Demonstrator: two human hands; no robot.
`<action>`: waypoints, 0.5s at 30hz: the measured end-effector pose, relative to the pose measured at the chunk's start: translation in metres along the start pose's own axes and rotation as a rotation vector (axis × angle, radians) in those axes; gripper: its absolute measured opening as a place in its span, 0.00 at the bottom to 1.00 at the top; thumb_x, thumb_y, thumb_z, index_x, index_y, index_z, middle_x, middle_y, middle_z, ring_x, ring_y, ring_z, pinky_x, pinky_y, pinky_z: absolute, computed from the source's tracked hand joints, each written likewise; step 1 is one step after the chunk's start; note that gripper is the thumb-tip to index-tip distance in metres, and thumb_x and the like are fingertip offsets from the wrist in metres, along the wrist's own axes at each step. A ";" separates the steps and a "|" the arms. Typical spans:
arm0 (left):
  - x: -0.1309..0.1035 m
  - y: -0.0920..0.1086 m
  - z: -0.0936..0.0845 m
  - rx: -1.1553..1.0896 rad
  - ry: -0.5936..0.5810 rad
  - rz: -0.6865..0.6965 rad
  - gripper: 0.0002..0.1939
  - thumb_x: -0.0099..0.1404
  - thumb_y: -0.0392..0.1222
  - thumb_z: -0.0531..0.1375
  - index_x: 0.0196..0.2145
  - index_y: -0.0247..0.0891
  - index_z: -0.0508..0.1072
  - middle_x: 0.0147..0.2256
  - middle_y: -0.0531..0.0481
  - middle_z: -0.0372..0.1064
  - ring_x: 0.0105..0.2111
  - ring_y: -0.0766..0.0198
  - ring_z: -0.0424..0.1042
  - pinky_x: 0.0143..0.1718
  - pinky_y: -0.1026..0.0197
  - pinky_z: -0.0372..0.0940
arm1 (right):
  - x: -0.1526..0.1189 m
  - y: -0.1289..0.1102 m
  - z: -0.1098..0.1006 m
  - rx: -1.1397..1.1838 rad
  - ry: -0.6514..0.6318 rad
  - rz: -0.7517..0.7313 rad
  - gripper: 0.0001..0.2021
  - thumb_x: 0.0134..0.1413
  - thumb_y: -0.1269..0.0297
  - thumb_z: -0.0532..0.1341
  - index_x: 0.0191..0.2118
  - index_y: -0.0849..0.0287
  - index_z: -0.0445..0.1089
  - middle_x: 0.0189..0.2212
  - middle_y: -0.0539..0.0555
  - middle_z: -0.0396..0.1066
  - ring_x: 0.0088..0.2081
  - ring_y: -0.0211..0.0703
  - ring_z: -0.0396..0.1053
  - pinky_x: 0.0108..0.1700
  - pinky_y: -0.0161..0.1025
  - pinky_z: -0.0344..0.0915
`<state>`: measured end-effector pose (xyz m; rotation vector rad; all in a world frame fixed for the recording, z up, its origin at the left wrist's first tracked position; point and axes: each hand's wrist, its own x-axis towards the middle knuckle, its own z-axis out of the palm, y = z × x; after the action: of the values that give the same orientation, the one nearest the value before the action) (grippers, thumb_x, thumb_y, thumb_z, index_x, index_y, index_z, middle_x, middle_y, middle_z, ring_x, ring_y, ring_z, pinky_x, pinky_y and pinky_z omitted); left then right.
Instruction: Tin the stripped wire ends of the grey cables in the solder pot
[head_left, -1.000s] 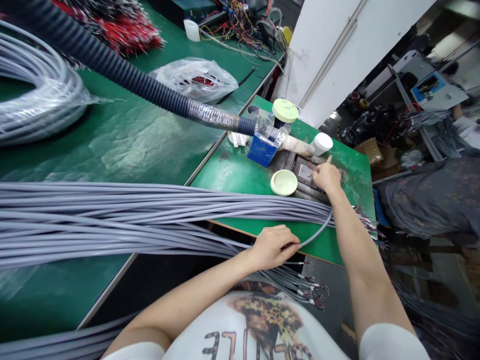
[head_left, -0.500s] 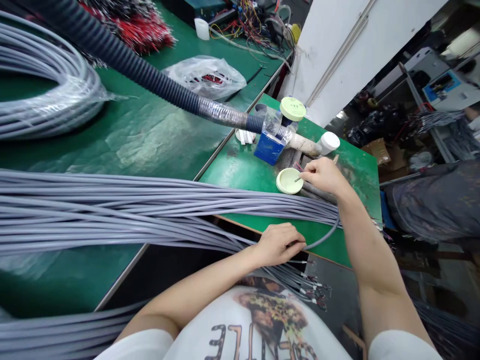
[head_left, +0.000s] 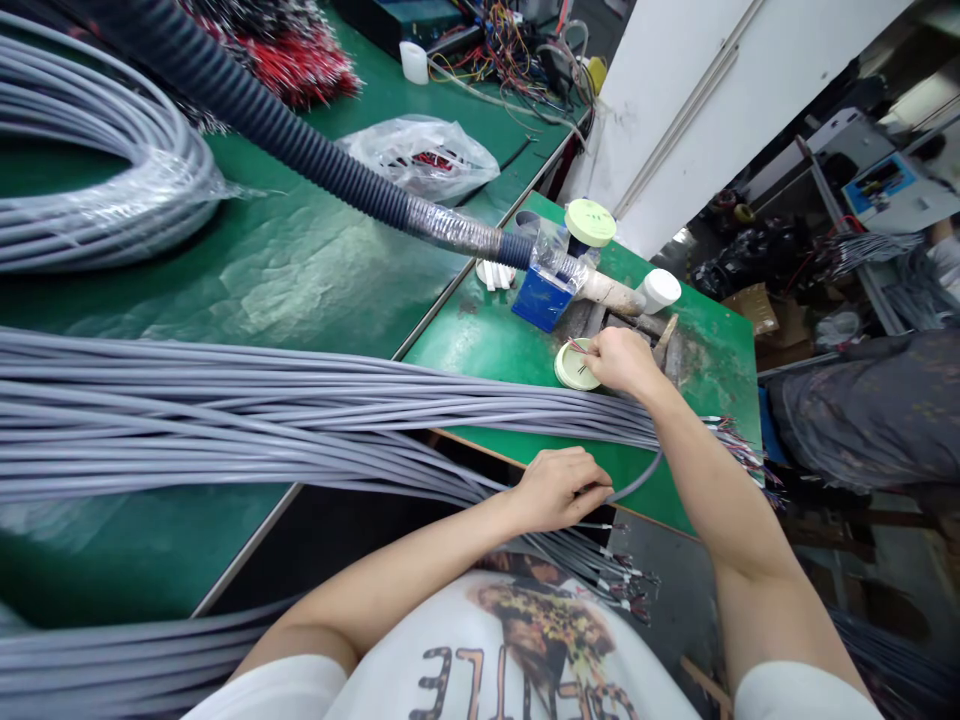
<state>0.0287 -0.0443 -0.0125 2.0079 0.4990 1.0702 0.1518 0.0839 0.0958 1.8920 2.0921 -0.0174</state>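
Note:
My left hand (head_left: 564, 488) is closed around a grey cable (head_left: 636, 484) near the front edge of the green bench. That cable curves up past my right wrist. My right hand (head_left: 621, 360) pinches the stripped end of a cable, with thin red and dark wires (head_left: 576, 346) sticking out from the fingers. The wires reach over a shallow pale-yellow dish (head_left: 561, 376); whether they touch its inside I cannot tell. A thick bundle of grey cables (head_left: 420, 390) runs between my hands, its stripped coloured ends (head_left: 731, 440) lying right of my right forearm.
A ribbed black hose (head_left: 337, 175) leads to a taped pipe beside a blue box (head_left: 541, 298). Around it stand a yellow-lidded container (head_left: 590, 222) and a white tub (head_left: 660, 290). More cable ends (head_left: 626, 585) hang below the bench edge. A coiled cable (head_left: 165, 180) lies left.
My right hand has moved left and slightly down, bringing the wires farther over the dish. My left hand stays in place on the cable.

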 end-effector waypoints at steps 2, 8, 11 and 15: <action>0.000 0.000 0.000 -0.009 -0.008 0.000 0.10 0.67 0.42 0.54 0.35 0.37 0.73 0.27 0.48 0.72 0.28 0.66 0.68 0.32 0.64 0.61 | -0.004 0.008 -0.005 0.026 0.026 -0.022 0.13 0.52 0.61 0.57 0.33 0.60 0.77 0.34 0.60 0.77 0.36 0.49 0.72 0.33 0.37 0.59; 0.000 0.000 -0.002 -0.007 -0.037 -0.019 0.10 0.67 0.43 0.54 0.35 0.37 0.73 0.28 0.48 0.72 0.29 0.66 0.68 0.33 0.64 0.61 | -0.011 0.062 -0.013 0.043 0.181 0.127 0.14 0.53 0.57 0.58 0.30 0.59 0.78 0.32 0.58 0.77 0.36 0.49 0.72 0.35 0.38 0.61; 0.001 0.001 -0.003 -0.010 -0.047 -0.028 0.10 0.68 0.43 0.54 0.35 0.37 0.73 0.28 0.48 0.72 0.29 0.66 0.68 0.32 0.65 0.61 | -0.003 0.081 0.000 0.019 0.168 0.275 0.14 0.53 0.56 0.58 0.32 0.59 0.78 0.33 0.60 0.77 0.37 0.51 0.72 0.37 0.40 0.63; 0.001 0.002 -0.004 -0.009 -0.055 -0.027 0.10 0.68 0.43 0.54 0.35 0.37 0.73 0.28 0.49 0.72 0.29 0.66 0.68 0.32 0.65 0.61 | 0.012 0.090 0.024 0.000 0.126 0.371 0.15 0.53 0.57 0.58 0.36 0.59 0.79 0.35 0.62 0.77 0.40 0.53 0.73 0.40 0.41 0.65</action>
<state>0.0263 -0.0427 -0.0092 2.0121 0.4896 0.9963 0.2437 0.1012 0.0887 2.3037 1.7795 0.1914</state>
